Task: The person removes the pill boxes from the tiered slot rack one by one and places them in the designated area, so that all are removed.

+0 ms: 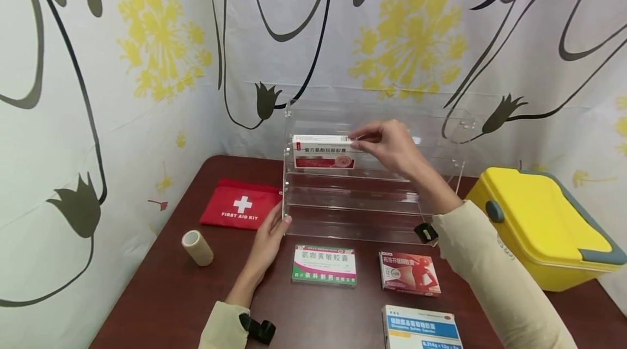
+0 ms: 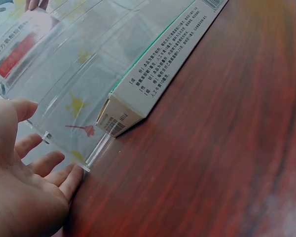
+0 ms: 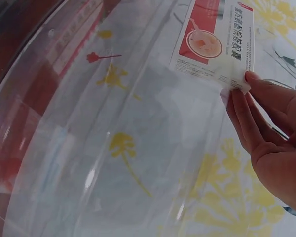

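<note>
My right hand pinches the right end of a white and red medicine box between thumb and fingertips. That box stands upright at the upper left of a clear acrylic tiered rack, its printed front facing me. In the right wrist view the thumb and fingertips sit at the corner of the box. My left hand rests at the rack's lower left side, its fingers loosely extended along the side panel. A green and white medicine box lies in front of the rack, near that hand.
A red medicine box and a blue and white one lie on the table at front right. Left of the rack are a red first aid pouch and a tape roll. A yellow cooler box stands at right.
</note>
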Motion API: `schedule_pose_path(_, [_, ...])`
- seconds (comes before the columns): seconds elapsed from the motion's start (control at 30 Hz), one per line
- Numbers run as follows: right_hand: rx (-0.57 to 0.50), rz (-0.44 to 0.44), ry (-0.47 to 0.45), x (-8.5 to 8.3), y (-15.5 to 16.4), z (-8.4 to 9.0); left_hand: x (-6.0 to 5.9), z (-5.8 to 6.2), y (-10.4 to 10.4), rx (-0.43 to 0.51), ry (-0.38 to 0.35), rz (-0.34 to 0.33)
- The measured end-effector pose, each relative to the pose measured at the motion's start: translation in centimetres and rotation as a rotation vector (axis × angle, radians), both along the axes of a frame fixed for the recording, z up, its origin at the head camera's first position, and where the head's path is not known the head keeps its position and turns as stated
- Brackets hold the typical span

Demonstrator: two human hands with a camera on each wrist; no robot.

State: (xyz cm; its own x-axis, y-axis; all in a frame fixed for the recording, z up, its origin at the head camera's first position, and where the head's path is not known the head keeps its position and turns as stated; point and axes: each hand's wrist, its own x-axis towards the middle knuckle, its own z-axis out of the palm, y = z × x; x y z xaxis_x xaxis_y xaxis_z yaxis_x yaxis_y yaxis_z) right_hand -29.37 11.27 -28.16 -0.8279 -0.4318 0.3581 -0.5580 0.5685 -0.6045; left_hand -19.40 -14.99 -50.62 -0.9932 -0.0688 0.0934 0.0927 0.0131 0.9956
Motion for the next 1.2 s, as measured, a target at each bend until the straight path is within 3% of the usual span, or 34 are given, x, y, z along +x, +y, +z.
schedule_pose_path(0.4, [-0.017, 0.021, 0.169, 2.1, 0.1, 4.9, 0.1, -0.5, -0.5, -0.013, 0.02, 0.01])
schedule_pose_path(0.53, [-0.01, 0.031, 0.161, 3.4, 0.4, 5.3, 0.4, -0.4, -0.4, -0.008, -0.015, -0.008])
schedule_pose_path(0.63, [-0.002, 0.055, 0.126, 4.6, 1.0, 4.8, 0.7, 0.6, -0.2, 0.001, -0.015, -0.033])
schedule_pose_path(0.8, [0.019, 0.148, 0.007, 7.1, 2.1, 1.7, 1.1, 2.5, -0.1, 0.004, 0.042, -0.047])
schedule_pose_path(1.03, [0.071, 0.181, -0.259, 12.1, 4.1, -6.6, 0.0, 0.0, -0.1, 0.02, 0.042, -0.007])
schedule_pose_path(1.17, [0.058, 0.204, -0.405, 14.5, 4.4, -10.6, -0.1, -0.4, 0.0, 0.041, 0.062, -0.001])
schedule_pose_path(1.2, [0.052, 0.206, -0.432, 15.0, 4.3, -11.4, 0.1, -0.1, 0.0, 0.044, 0.059, -0.008])
